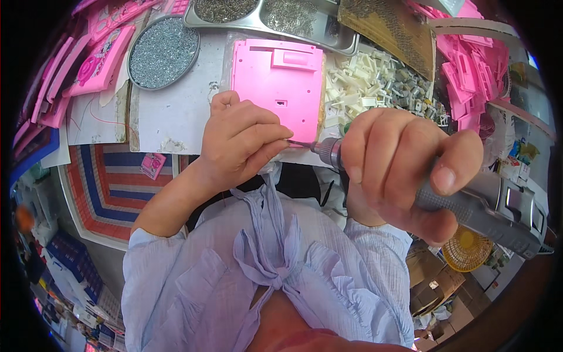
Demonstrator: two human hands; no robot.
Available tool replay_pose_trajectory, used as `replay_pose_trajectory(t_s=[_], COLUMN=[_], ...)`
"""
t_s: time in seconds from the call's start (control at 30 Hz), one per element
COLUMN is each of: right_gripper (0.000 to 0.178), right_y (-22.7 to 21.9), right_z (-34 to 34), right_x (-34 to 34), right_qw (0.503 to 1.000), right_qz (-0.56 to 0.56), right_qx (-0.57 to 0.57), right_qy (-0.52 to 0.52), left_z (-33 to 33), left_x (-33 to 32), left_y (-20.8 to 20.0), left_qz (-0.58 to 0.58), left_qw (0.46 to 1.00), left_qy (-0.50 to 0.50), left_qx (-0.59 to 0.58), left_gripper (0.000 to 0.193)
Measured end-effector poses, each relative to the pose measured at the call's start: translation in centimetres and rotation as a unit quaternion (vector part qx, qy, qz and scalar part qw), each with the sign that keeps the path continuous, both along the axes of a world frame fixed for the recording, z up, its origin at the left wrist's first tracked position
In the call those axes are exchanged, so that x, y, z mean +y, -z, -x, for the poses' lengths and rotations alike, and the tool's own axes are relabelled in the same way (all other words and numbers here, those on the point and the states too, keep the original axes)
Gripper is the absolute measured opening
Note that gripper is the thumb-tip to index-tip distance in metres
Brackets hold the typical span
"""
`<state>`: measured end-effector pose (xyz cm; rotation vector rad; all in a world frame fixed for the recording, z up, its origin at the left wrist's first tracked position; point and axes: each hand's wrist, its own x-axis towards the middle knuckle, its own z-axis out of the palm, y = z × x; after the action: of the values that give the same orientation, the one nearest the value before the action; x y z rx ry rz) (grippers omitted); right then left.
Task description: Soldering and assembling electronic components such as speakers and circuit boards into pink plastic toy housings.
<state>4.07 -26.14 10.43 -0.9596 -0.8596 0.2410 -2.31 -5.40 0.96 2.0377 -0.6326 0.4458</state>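
Note:
My right hand [404, 158] is wrapped round a grey electric screwdriver [487, 211], held almost level with its bit pointing left. The bit's tip reaches the fingertips of my left hand [243, 138]. Those fingers are pinched together, and whatever they hold at the tip is too small to make out. Just beyond them a pink plastic panel [270, 82] lies on the white worktable [167, 114]. It has a raised block near its far edge, a small slot and a few holes. My left hand covers its near left corner.
A round dish of small silvery screws [163, 51] stands at the back left, beside a metal tray [267, 26] of small parts. White plastic pieces [366, 79] are heaped right of the panel. Pink parts [102, 61] pile up left, more pink parts [469, 70] right. A striped lined bin [120, 188] sits below.

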Motion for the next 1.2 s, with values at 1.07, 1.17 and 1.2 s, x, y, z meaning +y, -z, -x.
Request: replay_pose_trajectory(t_s=[1.07,1.17,1.2], right_gripper=[0.032,0.032,0.032], right_y=[0.1,0.3,0.2], right_z=[0.3,0.5,0.5], right_x=[0.2,0.1,0.0], right_qw=[0.998,0.997,0.997], right_qz=[0.006,0.015,0.025], right_qx=[0.050,0.060,0.062], right_qy=[-0.033,-0.040,-0.045], left_z=[0.7,0.3,0.2], left_x=[-0.2,0.0,0.0], left_y=[-0.9,-1.7,-1.9], left_qz=[0.136,0.057,0.030], left_qw=[0.981,0.991,0.993], left_qy=[0.075,0.089,0.093], left_qx=[0.112,0.080,0.072], left_gripper=[0.025,0.020,0.018])
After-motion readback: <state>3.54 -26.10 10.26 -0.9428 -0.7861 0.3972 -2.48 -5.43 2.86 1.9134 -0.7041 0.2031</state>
